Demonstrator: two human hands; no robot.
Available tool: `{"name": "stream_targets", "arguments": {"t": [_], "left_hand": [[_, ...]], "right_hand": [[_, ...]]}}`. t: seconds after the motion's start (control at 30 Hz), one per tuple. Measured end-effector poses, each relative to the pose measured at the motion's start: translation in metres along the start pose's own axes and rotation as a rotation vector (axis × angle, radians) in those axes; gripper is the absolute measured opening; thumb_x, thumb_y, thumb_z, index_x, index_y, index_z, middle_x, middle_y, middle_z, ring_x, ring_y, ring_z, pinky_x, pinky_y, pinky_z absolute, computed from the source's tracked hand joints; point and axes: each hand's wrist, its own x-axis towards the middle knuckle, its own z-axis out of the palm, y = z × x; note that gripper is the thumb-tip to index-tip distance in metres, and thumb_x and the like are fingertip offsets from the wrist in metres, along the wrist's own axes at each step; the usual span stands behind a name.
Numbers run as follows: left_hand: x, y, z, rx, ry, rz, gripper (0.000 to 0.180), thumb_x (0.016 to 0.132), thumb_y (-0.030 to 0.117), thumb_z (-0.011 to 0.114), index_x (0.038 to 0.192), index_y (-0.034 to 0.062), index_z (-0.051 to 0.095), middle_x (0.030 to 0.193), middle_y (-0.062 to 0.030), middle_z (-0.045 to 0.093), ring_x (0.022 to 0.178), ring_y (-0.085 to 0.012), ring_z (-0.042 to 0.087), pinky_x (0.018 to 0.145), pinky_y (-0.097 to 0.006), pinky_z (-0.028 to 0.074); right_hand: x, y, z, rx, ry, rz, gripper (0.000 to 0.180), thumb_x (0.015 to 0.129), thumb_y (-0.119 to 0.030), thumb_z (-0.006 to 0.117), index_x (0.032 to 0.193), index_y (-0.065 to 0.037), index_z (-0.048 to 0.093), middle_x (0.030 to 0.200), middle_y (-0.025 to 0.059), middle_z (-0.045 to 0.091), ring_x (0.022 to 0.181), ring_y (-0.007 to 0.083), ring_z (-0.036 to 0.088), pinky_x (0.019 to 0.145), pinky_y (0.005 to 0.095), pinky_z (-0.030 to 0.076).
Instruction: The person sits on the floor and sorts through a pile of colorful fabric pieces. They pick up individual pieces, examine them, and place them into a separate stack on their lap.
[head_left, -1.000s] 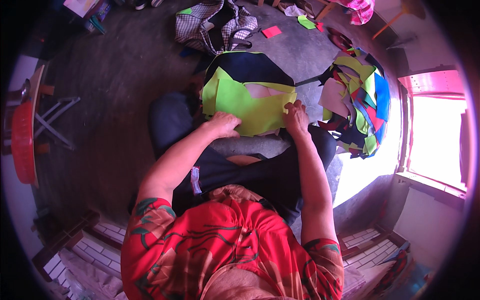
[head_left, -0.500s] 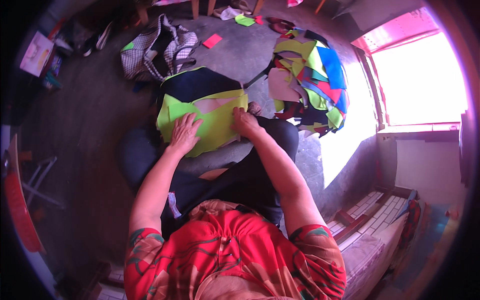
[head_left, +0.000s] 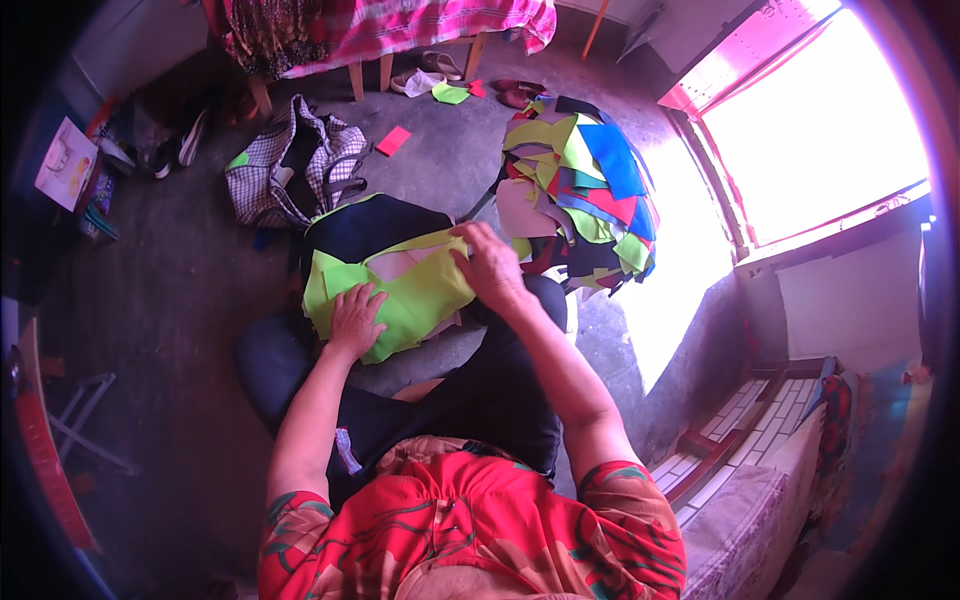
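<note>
A stack of flat fabric pieces lies before my crossed legs. Its top has a lime-green piece (head_left: 405,315), a black piece (head_left: 375,235) toward the far side and a pale pink piece (head_left: 396,262) between them. My left hand (head_left: 357,320) rests on the lime-green piece, palm down with fingers spread. At the stack's upper right corner is my right hand (head_left: 490,268), its thumb and fingers apart at the edge of the yellow-green fabric. The undersides of the right fingers are hidden.
A large heap of multicoloured fabric scraps (head_left: 585,185) stands to the right. A checked bag (head_left: 290,165) gapes open at the far left. A red scrap (head_left: 394,141) lies on the floor. Beyond are shoes (head_left: 440,66) and a table with a pink cloth (head_left: 420,35).
The view has tilted up, showing more of the far table. My right hand has shifted up to the stack's corner with its fingers spread wider. My left hand stays on the lime-green fabric.
</note>
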Motion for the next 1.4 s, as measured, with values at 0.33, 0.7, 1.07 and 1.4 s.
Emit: {"name": "stream_targets", "arguments": {"t": [0.33, 0.7, 1.07, 1.4], "left_hand": [[0.003, 0.000, 0.006, 0.019, -0.018, -0.019, 0.062, 0.072, 0.027, 0.073, 0.127, 0.0158, 0.048, 0.134, -0.0104, 0.042, 0.128, -0.0277, 0.037, 0.105, -0.048, 0.026], [0.000, 0.001, 0.002, -0.002, -0.013, -0.020, 0.062, 0.070, 0.024, 0.074, 0.125, 0.0144, 0.050, 0.133, -0.0118, 0.042, 0.128, -0.0277, 0.035, 0.105, -0.043, 0.027], [0.003, 0.004, -0.004, -0.033, -0.044, -0.034, 0.061, 0.069, 0.024, 0.075, 0.124, 0.0144, 0.051, 0.133, -0.0112, 0.042, 0.128, -0.0278, 0.035, 0.105, -0.043, 0.027], [0.002, 0.003, -0.005, -0.004, -0.015, -0.020, 0.061, 0.069, 0.026, 0.075, 0.124, 0.0159, 0.051, 0.131, -0.0105, 0.044, 0.126, -0.0270, 0.038, 0.103, -0.045, 0.027]], "right_hand": [[0.027, 0.116, -0.128, -0.447, 0.495, 0.140, 0.038, 0.077, -0.016, 0.066, 0.113, -0.008, 0.054, 0.123, 0.0134, 0.051, 0.115, 0.0313, 0.049, 0.093, 0.0428, 0.040], [0.054, 0.154, -0.127, -0.523, 0.350, 0.465, 0.060, 0.079, -0.044, 0.065, 0.127, -0.011, 0.050, 0.132, 0.0130, 0.048, 0.121, 0.0281, 0.046, 0.097, 0.0446, 0.036], [0.053, 0.146, -0.151, -0.363, 0.209, 0.479, 0.072, 0.075, -0.057, 0.061, 0.131, -0.012, 0.049, 0.129, 0.0155, 0.051, 0.117, 0.0324, 0.051, 0.095, 0.0432, 0.040], [0.074, 0.120, -0.129, -0.553, 0.258, 0.586, 0.080, 0.069, -0.051, 0.070, 0.131, -0.007, 0.046, 0.117, 0.0179, 0.054, 0.108, 0.0334, 0.054, 0.090, 0.0454, 0.043]]}}
